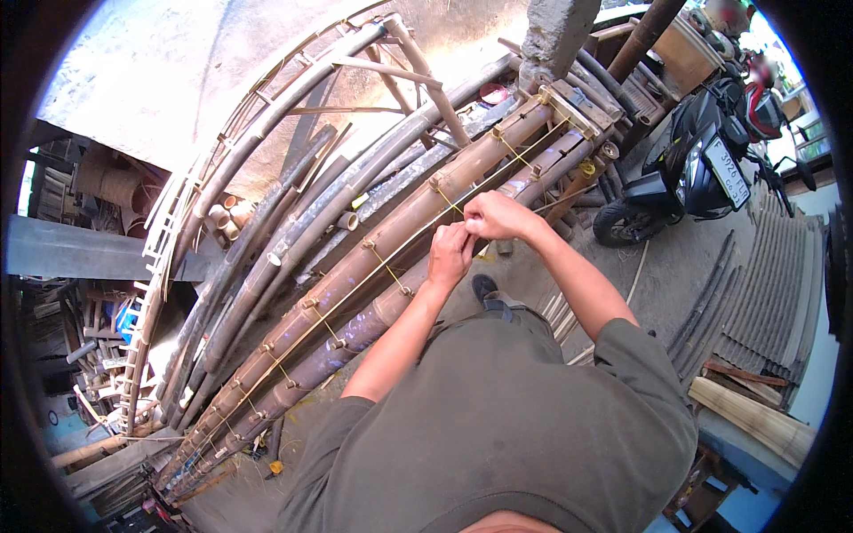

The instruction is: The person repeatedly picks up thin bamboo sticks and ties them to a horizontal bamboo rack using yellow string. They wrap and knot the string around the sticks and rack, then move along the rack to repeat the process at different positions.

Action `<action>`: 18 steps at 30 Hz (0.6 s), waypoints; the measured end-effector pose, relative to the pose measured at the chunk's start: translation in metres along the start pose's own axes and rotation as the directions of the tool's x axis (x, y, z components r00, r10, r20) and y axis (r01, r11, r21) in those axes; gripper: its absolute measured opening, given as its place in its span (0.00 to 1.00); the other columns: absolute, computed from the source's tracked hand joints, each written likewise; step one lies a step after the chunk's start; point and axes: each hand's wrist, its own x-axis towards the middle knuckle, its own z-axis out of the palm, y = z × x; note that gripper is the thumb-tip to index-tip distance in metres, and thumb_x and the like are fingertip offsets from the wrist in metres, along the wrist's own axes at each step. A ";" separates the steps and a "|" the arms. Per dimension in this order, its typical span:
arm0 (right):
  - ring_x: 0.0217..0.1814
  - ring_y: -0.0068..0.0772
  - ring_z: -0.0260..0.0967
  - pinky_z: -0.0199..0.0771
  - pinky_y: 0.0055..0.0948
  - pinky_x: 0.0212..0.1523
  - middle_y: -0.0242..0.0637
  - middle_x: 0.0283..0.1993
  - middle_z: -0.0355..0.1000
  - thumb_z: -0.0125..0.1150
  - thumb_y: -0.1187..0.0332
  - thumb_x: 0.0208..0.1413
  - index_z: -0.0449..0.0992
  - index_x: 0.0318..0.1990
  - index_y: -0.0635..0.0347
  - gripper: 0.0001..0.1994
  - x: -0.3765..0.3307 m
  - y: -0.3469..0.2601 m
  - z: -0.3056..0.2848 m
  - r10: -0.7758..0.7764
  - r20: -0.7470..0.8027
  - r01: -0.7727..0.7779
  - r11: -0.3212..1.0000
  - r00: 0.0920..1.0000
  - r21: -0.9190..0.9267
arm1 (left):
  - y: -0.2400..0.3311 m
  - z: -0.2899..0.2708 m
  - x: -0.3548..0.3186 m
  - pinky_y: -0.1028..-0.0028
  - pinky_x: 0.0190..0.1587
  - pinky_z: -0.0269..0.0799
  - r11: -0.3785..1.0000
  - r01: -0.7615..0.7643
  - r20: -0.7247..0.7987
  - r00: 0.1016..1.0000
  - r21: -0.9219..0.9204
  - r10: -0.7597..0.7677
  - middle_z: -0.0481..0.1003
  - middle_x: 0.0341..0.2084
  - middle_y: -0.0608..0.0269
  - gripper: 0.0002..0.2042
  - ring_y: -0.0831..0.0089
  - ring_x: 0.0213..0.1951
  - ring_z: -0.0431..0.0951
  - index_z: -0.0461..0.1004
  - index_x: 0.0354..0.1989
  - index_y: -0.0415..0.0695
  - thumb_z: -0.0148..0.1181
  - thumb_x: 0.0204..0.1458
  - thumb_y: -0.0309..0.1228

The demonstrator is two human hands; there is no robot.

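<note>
Two long brown bamboo poles lie side by side before me, running from lower left to upper right. Short pegs stick out along both, and thin yellow cord is strung across from peg to peg. My left hand and my right hand meet over the nearer pole, fingertips pinched together. The cord leads down to these fingertips; the bit between them is hidden. A thin pale strip runs lengthwise between the poles.
Beyond lie more dark poles and a curved bamboo frame. A concrete post stands at the far end. To the right are a parked black motorbike and a stack of corrugated sheets.
</note>
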 end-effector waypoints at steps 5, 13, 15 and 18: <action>0.24 0.22 0.66 0.68 0.28 0.28 0.31 0.21 0.72 0.57 0.66 0.46 0.77 0.24 0.64 0.10 0.021 0.043 0.008 0.261 0.152 -0.302 0.847 0.953 0.437 | 0.004 0.003 -0.004 0.63 0.43 0.69 1.000 0.030 -0.042 0.999 0.000 -0.030 0.77 0.36 0.56 0.08 0.56 0.38 0.74 0.76 0.39 0.42 0.64 0.51 0.28; 0.36 0.51 0.73 0.73 0.40 0.38 0.51 0.36 0.74 0.57 0.64 0.58 0.76 0.39 0.63 0.10 -0.050 0.049 0.080 0.202 -0.377 -0.104 0.959 0.904 0.263 | 0.007 0.003 -0.003 0.63 0.43 0.71 0.999 0.023 -0.044 0.999 -0.044 -0.025 0.77 0.38 0.52 0.12 0.53 0.40 0.76 0.75 0.43 0.39 0.64 0.50 0.26; 0.44 0.47 0.71 0.70 0.38 0.46 0.47 0.41 0.74 0.56 0.66 0.60 0.75 0.40 0.62 0.09 -0.067 0.016 0.087 0.274 -0.419 -0.089 0.908 0.865 0.409 | 0.002 0.003 -0.004 0.63 0.43 0.71 0.999 0.025 -0.033 0.999 -0.030 -0.026 0.77 0.37 0.51 0.11 0.53 0.39 0.75 0.75 0.42 0.39 0.64 0.50 0.26; 0.52 0.42 0.68 0.65 0.36 0.54 0.41 0.46 0.74 0.56 0.67 0.61 0.75 0.40 0.60 0.07 -0.077 0.015 0.116 0.284 -0.552 -0.039 0.910 0.784 0.412 | 0.002 0.005 0.000 0.62 0.41 0.70 1.000 0.008 -0.018 1.000 -0.027 -0.009 0.76 0.36 0.51 0.10 0.53 0.38 0.75 0.74 0.41 0.39 0.64 0.50 0.25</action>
